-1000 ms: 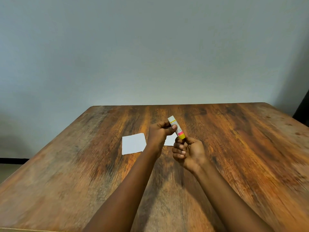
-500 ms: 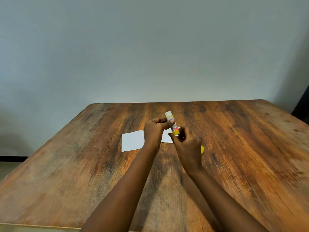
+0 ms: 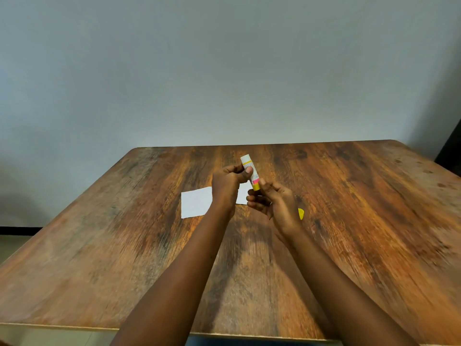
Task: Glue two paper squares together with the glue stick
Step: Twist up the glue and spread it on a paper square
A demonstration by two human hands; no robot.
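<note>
Grey-blue wall (image 3: pixel 224 71) stands behind a worn wooden table (image 3: pixel 349 221). Left hand (image 3: pixel 225 186) grips the glue stick (image 3: pixel 254 176) above the tabletop, fingers and thumb curled round its white barrel; the stick is tilted, yellow base downward. Right hand (image 3: pixel 279 206) sits just beside that base with fingers loosely curled. Its uppermost fingertip touches the yellow end, but an actual pinch cannot be confirmed. One white paper square (image 3: pixel 195 202) lies flat on the table left of the hands. A second paper square (image 3: pixel 243 196) lies beside it, largely hidden behind the hands. A yellow cap (image 3: pixel 301 214) rests on the table, partly hidden by the right hand.
</note>
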